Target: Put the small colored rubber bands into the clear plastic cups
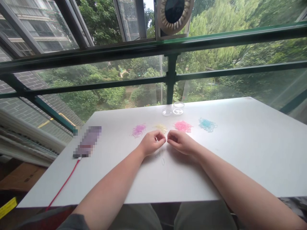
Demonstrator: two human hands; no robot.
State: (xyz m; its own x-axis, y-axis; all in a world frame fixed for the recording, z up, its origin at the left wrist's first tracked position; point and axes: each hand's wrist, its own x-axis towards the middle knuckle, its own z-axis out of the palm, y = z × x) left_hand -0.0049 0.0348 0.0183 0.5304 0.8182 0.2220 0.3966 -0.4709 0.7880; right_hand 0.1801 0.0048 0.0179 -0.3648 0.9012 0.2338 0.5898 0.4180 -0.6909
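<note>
Pink band pile: in the head view, thin pink bands (182, 126) lie heaped on the white table (96, 185).
Other colours: pale yellow bands (160, 128) just left of the pink pile, purple bands (138, 130) farther left, turquoise bands (207, 125) to its right.
Left hand (150, 142): on the pink pile's near left, thumb and finger pinched.
Right hand (182, 143): just nearer than the pink pile, also pinched; a pale sliver shows between the two hands' fingertips, too small to name.
Already apart: four colours, each in its own pile.
Outside the piles: a few clear loops (163, 161), nearer than the pink pile.
Clear round containers (178, 111): beyond the pink pile; seemingly unfilled.
</note>
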